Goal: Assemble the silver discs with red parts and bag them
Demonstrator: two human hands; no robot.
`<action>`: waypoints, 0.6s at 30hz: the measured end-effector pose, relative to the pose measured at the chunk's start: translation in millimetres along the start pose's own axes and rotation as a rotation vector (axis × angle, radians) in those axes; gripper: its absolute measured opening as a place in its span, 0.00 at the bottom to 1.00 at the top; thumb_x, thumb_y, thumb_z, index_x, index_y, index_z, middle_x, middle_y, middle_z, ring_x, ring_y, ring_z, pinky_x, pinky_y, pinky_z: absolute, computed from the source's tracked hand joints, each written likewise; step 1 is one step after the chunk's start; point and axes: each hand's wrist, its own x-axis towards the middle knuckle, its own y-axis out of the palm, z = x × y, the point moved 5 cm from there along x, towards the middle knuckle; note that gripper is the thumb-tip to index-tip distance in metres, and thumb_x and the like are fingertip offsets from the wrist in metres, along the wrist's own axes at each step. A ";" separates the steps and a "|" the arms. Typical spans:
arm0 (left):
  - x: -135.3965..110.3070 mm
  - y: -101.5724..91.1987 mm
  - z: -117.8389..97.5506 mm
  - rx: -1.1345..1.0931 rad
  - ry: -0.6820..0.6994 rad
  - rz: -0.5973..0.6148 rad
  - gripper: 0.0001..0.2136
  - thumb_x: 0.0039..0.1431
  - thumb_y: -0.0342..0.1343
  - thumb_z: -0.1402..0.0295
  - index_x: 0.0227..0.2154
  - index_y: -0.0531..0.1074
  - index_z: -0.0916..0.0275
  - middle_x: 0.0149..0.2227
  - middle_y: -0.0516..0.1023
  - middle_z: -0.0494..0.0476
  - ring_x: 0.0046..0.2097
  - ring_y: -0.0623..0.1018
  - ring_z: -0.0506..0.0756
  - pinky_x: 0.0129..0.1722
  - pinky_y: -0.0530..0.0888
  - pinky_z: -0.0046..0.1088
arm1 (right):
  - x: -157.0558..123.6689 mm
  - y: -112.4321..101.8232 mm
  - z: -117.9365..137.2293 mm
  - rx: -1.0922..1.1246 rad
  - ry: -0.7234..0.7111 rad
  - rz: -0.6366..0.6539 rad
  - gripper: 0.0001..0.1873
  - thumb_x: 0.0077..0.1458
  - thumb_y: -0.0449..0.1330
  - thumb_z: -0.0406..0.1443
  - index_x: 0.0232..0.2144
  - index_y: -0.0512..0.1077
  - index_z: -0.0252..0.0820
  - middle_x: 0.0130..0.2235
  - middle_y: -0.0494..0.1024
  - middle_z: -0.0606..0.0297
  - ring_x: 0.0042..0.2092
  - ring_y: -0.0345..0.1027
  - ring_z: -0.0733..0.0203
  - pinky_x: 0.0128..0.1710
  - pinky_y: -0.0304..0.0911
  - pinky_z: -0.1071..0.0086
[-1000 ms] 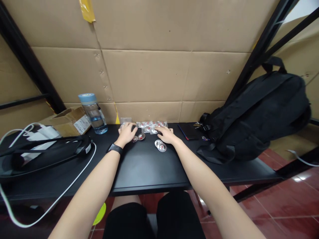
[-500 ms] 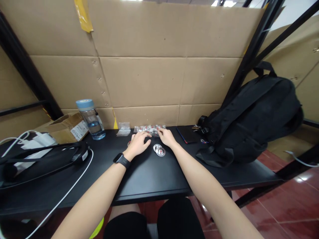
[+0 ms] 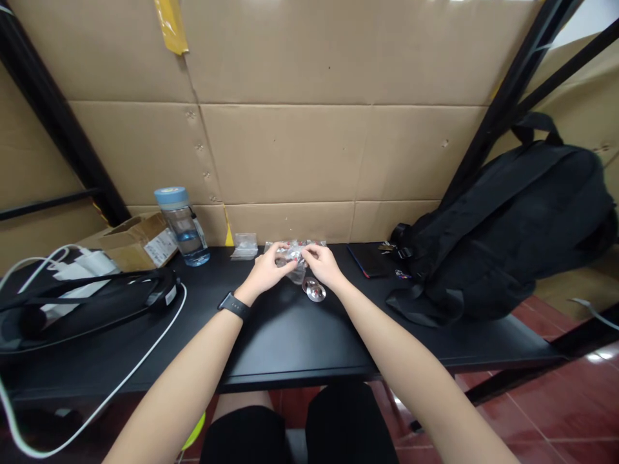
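Pinching a clear packet (image 3: 296, 277), both hands (image 3: 265, 269), silvery contents (image 3: 296, 256) inside, bottle (image 3: 182, 220) part-filled with water (image 3: 190, 245)

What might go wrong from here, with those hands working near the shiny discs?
The clear plastic bag at the fingertips of the left hand and right hand looks thin and glossy, so it might slip. The metal discs lie close to the right hand and could get knocked.

Bottle (image 3: 188, 237) left of discs (image 3: 316, 294) (backpack (image 3: 503, 238) right)
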 end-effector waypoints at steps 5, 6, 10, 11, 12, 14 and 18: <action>-1.5 5.6 2.7 0.042 0.099 0.109 0.26 0.49 0.66 0.65 0.53 0.71 0.56 0.39 0.84 0.51 0.44 0.81 0.59 0.50 0.71 0.35 | 2.5 -9.7 -9.3 0.078 0.080 -0.025 0.15 0.52 0.60 0.45 0.25 0.74 0.40 0.22 0.72 0.68 0.24 0.63 0.63 0.26 0.59 0.70; -1.6 6.7 2.9 0.049 0.094 0.118 0.23 0.49 0.67 0.64 0.50 0.73 0.56 0.38 0.84 0.51 0.43 0.81 0.59 0.49 0.71 0.34 | 2.7 -11.2 -10.8 0.074 0.082 -0.021 0.14 0.52 0.60 0.45 0.25 0.74 0.39 0.22 0.72 0.68 0.24 0.63 0.64 0.26 0.58 0.70; -1.7 9.4 0.9 0.085 0.083 0.146 0.13 0.58 0.61 0.55 0.40 0.79 0.56 0.36 0.84 0.51 0.40 0.81 0.58 0.43 0.71 0.31 | 2.9 -12.4 -11.7 -0.011 0.016 0.030 0.13 0.53 0.59 0.43 0.26 0.75 0.39 0.24 0.74 0.67 0.25 0.64 0.64 0.27 0.59 0.71; -1.6 9.6 0.5 0.096 0.084 0.150 0.12 0.60 0.58 0.55 0.38 0.79 0.56 0.36 0.84 0.51 0.40 0.81 0.57 0.43 0.71 0.30 | 2.7 -11.7 -10.9 -0.039 -0.007 0.048 0.13 0.54 0.59 0.42 0.26 0.76 0.39 0.25 0.76 0.66 0.26 0.65 0.63 0.28 0.59 0.71; -1.6 9.7 0.4 0.107 0.089 0.153 0.12 0.62 0.56 0.55 0.37 0.80 0.56 0.36 0.84 0.50 0.39 0.81 0.56 0.42 0.71 0.30 | 2.5 -10.8 -10.1 -0.065 -0.026 0.067 0.13 0.55 0.59 0.41 0.27 0.77 0.38 0.26 0.78 0.65 0.27 0.66 0.63 0.29 0.60 0.71; -1.5 9.7 0.9 0.124 0.102 0.155 0.11 0.62 0.56 0.57 0.36 0.81 0.55 0.36 0.84 0.49 0.38 0.81 0.56 0.42 0.70 0.29 | 2.0 -8.8 -8.7 -0.105 -0.049 0.103 0.14 0.56 0.59 0.41 0.28 0.79 0.38 0.29 0.80 0.63 0.28 0.68 0.62 0.29 0.61 0.70; -1.1 7.3 3.3 0.137 0.117 0.131 0.11 0.62 0.56 0.57 0.36 0.81 0.55 0.37 0.84 0.49 0.39 0.81 0.56 0.43 0.70 0.30 | 1.9 -8.2 -7.9 -0.113 -0.059 0.101 0.16 0.58 0.59 0.44 0.30 0.81 0.39 0.31 0.82 0.62 0.31 0.71 0.59 0.31 0.64 0.69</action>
